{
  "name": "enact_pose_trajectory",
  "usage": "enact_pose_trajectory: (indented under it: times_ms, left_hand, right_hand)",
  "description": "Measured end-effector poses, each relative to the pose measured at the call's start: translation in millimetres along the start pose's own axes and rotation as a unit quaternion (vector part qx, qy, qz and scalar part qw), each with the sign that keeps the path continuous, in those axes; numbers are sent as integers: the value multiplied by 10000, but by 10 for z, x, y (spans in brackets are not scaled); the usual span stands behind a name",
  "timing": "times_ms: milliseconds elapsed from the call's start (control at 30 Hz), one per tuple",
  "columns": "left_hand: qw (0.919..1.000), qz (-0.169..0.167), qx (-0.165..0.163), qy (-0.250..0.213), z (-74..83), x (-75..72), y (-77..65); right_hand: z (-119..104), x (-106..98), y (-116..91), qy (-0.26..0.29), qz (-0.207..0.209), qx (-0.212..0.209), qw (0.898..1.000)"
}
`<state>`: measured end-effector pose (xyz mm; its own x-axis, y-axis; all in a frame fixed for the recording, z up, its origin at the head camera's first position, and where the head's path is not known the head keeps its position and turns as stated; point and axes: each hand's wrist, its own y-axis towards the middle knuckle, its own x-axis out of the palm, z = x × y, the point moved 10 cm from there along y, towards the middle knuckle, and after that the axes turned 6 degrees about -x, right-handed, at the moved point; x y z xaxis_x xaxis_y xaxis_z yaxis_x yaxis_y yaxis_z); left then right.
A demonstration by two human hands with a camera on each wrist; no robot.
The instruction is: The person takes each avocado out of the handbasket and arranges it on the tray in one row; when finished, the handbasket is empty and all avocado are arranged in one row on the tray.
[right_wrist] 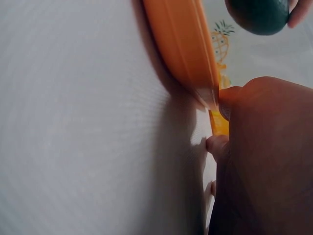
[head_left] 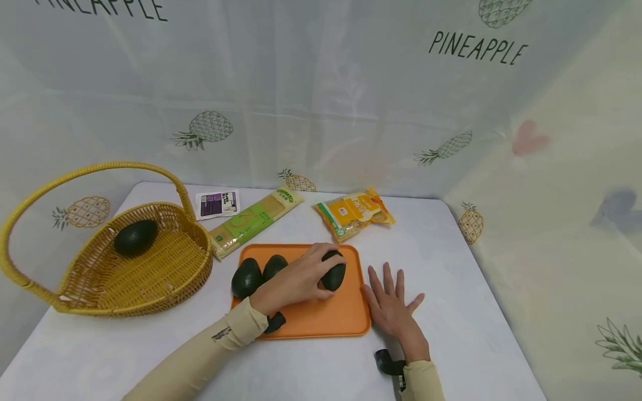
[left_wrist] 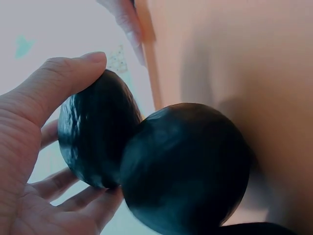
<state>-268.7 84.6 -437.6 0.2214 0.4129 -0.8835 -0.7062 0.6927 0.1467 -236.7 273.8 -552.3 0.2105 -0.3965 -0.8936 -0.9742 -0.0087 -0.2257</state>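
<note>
My left hand (head_left: 300, 279) reaches over the orange tray (head_left: 328, 324) and grips a dark green avocado (head_left: 333, 274) near the tray's right side, thumb on one side and fingers on the other. In the left wrist view a second avocado (left_wrist: 186, 169) sits in front of the held one (left_wrist: 98, 129). Two avocados, one at the tray's left edge (head_left: 247, 278) and another beside it (head_left: 275, 267), lie by my left wrist. My right hand (head_left: 393, 312) rests on the table with fingers spread, its thumb side against the tray's right rim (right_wrist: 183, 44).
A yellow wicker basket (head_left: 135, 278) with a tall handle stands at the left, an avocado (head_left: 136, 238) inside. Behind the tray lie a purple-and-white packet (head_left: 218, 204), a long green pack (head_left: 256, 221) and an orange-yellow bag (head_left: 354, 214). A pineapple-print cloth hangs behind.
</note>
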Motion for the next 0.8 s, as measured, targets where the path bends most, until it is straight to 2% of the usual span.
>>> enact_pose_trajectory:
  times_ms: [233, 800]
  left_hand:
    - [9994, -90, 72, 338, 7, 120, 43]
    - [9940, -87, 97, 1086, 13, 197, 88]
  right_hand:
    - [-1, 6, -3, 47, -18, 1, 10000]
    - [-4, -10, -1, 10, 13, -5, 10000]
